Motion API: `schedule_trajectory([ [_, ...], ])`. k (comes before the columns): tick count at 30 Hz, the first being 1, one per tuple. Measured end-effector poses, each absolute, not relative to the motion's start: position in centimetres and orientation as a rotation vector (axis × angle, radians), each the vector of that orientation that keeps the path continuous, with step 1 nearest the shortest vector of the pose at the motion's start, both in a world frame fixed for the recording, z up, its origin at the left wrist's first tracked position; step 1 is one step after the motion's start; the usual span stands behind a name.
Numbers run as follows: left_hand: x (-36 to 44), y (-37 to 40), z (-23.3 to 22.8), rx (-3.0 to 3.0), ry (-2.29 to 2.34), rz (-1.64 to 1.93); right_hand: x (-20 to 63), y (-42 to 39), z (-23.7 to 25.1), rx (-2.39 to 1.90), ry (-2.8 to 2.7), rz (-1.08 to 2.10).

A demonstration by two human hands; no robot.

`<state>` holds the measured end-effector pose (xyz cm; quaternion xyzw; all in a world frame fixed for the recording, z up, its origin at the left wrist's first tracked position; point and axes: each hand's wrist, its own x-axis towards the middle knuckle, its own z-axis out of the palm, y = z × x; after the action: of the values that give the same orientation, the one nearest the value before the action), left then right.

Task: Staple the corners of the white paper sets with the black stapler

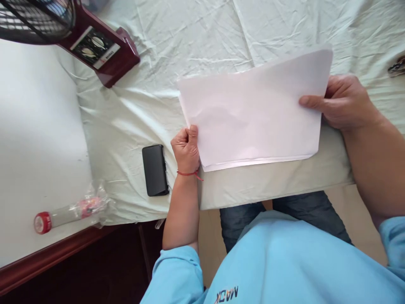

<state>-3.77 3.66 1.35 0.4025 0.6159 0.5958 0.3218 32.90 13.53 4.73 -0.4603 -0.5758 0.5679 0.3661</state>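
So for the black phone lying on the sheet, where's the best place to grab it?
Probably across the phone's two long edges near its middle, coming from above. It lies flat with its long axis running away from the person, and the soft sheet should let fingertips press in beside it. The left hand, closest, holds the paper.

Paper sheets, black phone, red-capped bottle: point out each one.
paper sheets [253, 114], head view, middle of the top sheet, held by both hands.
black phone [155, 169], head view, centre of its dark face, lying on the sheet-covered bed.
red-capped bottle [65, 214], head view, clear body beside the cap.
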Motion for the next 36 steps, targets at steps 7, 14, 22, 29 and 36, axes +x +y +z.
schedule_trajectory([
  [7,-3.88,3.65,1.35,1.041,1.455,1.447,32.54,13.7,4.21,-1.225,-1.4,1.298],
  [14,-3.54,3.55,1.73,1.039,1.567,1.489,32.38,13.74,4.44,-1.175,-1.401,1.307],
  [22,-3.9,3.54,1.63,1.022,1.549,1.464,32.5,13.89,4.34,-1.205,-1.375,1.301],
  [29,-3.83,3.6,1.61,0.993,1.457,1.497,32.69,13.82,4.47,-1.266,-1.393,1.297],
  [36,-3.75,3.57,1.23,0.991,1.522,1.515,32.96,13.63,4.74,-1.364,-1.392,1.346],
])
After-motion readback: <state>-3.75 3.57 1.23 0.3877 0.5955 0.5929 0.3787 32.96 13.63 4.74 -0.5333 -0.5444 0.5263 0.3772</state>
